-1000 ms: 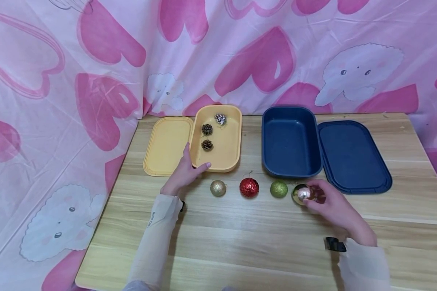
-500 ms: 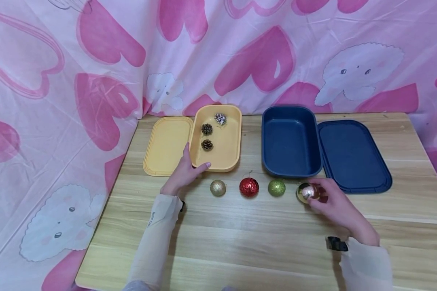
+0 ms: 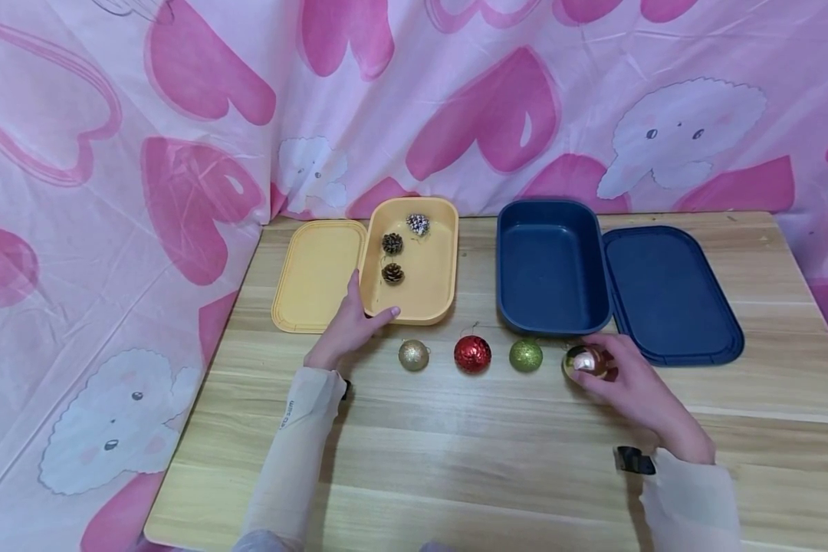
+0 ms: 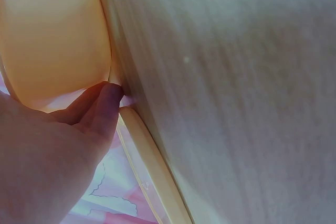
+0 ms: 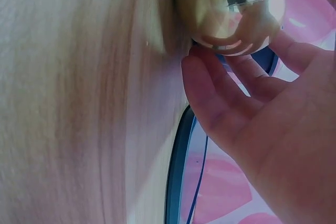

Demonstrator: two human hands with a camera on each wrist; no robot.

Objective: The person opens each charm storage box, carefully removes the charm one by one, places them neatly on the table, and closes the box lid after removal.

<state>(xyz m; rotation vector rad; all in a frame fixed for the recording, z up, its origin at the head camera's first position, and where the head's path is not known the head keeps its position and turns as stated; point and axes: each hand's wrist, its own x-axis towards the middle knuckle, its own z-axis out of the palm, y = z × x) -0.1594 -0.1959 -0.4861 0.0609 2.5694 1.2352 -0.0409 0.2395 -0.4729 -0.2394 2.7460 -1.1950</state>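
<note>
My left hand (image 3: pixel 348 328) holds the near left corner of a yellow plastic box (image 3: pixel 424 303), thumb along the front and fingers at the left side. In the left wrist view, bent fingertips (image 4: pixel 107 95) press against the box wall. My right hand (image 3: pixel 631 383) grips a shiny gold Christmas bauble (image 3: pixel 585 362) close over the table; its fingers curl around the ball in the right wrist view. To its left, in a row, are a glittery green bauble (image 3: pixel 526 356), a red bauble (image 3: pixel 472 354) and a pale gold glitter bauble (image 3: pixel 414 355).
Inside the yellow box lie pine cones (image 3: pixel 392 274), one white-tipped. Its yellow lid (image 3: pixel 317 276) is on the left. Behind the gold bauble stands a dark blue box (image 3: pixel 552 268), with a blue lid (image 3: pixel 672 295) beside it. A pink heart-print curtain (image 3: pixel 455 100) hangs behind the table.
The gold bauble has shifted slightly right with my right hand, widening the gap to the green one. The green bauble has moved a little left. My left hand stays on the yellow box.
</note>
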